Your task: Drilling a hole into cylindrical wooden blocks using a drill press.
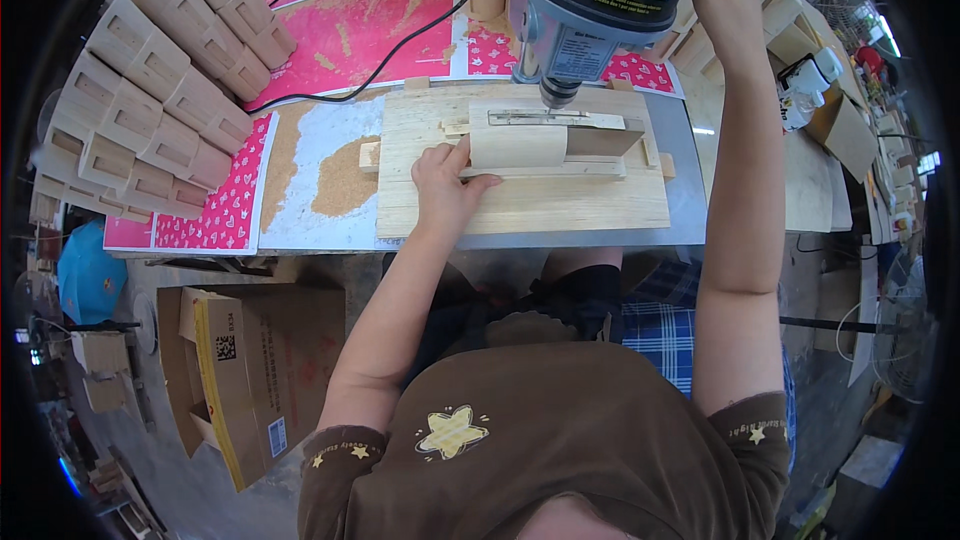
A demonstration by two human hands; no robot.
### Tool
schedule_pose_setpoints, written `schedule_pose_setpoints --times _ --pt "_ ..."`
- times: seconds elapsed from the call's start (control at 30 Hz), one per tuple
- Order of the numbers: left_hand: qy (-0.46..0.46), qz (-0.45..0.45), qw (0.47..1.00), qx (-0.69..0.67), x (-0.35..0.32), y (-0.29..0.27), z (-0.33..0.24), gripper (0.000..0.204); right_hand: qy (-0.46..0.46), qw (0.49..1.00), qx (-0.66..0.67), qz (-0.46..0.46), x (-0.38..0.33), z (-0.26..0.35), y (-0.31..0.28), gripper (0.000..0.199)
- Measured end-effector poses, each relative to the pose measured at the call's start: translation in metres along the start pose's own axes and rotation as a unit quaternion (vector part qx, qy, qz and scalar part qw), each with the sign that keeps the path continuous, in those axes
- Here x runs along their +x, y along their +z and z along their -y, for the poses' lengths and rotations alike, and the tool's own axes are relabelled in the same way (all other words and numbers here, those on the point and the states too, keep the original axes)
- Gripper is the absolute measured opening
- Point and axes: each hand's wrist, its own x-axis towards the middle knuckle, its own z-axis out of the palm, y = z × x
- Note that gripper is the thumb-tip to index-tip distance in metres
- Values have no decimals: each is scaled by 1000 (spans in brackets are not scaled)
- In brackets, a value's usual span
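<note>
My left hand grips the left end of a pale wooden block, its thumb along the near side and its fingers bent over the end. The block lies in a wooden jig fixed on a light board. To the block's right is a flat grey-brown piece. A slotted strip lies just behind the block, under the chuck of a drill press. My right hand is raised beside the drill press head; its fingers are mostly hidden at the picture's top edge.
Stacked wooden blocks with recesses fill the table's left side. Sawdust lies left of the board. A black cable runs behind it. An open cardboard box stands on the floor, left of my legs.
</note>
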Motion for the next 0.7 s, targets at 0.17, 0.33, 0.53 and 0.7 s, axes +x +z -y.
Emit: schedule_pose_setpoints --times 0.17,0.33,0.53,0.7 --pt "2 7 1000 -3 2 0 -5 65 -57 986 -156 1 -58 25 -34 16" --pt "2 19 1000 7 1 0 -6 65 -57 989 -133 -18 -132 9 -19 10" --pt "-7 22 1000 -2 2 0 -9 64 -103 985 -131 -38 -166 -45 10 9" --pt "1 12 1000 5 1 1 -4 62 -124 984 -120 -37 -158 -42 6 6"
